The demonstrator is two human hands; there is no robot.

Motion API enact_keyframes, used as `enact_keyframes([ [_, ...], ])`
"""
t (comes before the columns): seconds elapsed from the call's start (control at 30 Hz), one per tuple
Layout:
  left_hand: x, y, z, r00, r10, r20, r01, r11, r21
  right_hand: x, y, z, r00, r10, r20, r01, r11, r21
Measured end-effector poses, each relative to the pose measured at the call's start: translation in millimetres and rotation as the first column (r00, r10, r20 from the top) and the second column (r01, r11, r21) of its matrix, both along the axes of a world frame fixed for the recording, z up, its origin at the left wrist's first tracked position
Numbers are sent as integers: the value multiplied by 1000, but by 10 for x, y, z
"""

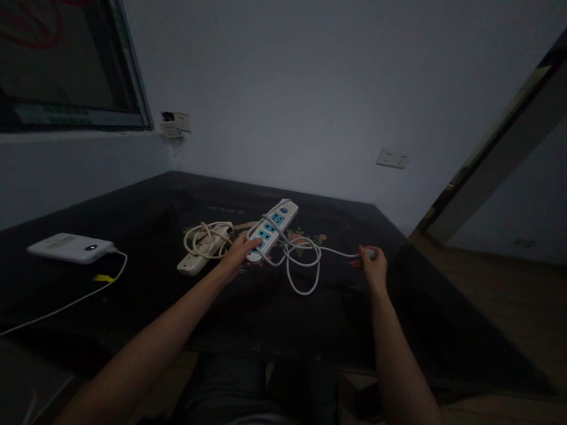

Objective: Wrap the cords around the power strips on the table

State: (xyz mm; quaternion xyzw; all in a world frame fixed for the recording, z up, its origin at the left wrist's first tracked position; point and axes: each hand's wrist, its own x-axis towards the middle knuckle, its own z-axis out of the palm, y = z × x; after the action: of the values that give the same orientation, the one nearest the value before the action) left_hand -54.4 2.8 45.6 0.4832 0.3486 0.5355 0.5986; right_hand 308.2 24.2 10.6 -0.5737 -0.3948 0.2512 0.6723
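Note:
A white power strip (278,220) with blue sockets is tilted above the dark table, its near end gripped by my left hand (238,253). Its white cord (302,293) crosses the strip and hangs in loose loops to the right. My right hand (373,265) is closed around the plug end (370,253) of that cord, out to the right; the fingers hide most of the plug. Just left of my left hand lies a second, cream power strip (192,262), with its own cord (196,229) coiled over it.
The black table (278,325) carries a white box-like device (70,248) at the left, with a thin cable (48,315) and yellow tag (104,278). Wall sockets (392,159) sit behind the table, and more sockets (181,121) at the corner. A window (59,58) is upper left.

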Motion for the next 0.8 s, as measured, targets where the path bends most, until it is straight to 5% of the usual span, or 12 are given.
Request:
enact_keyframes([
  [0.17, 86, 10, -126, 998, -17, -64, 13, 998, -59, -67, -37, 152, 996, 3, -85, 12, 985, 170],
  [0.37, 164, 4, -240, 994, -71, -78, 63, 994, -91, -247, -163, 300, 911, 367, -190, -272, 878, 393],
  [0.57, 182, 25, -302, 994, -74, -78, 66, 992, -108, -419, -292, 409, 816, 578, -28, -530, 766, 363],
  [0.8, 189, 30, -361, 994, -92, -51, 86, 990, -114, -656, -374, 395, 755, 637, 157, -655, 720, 229],
])
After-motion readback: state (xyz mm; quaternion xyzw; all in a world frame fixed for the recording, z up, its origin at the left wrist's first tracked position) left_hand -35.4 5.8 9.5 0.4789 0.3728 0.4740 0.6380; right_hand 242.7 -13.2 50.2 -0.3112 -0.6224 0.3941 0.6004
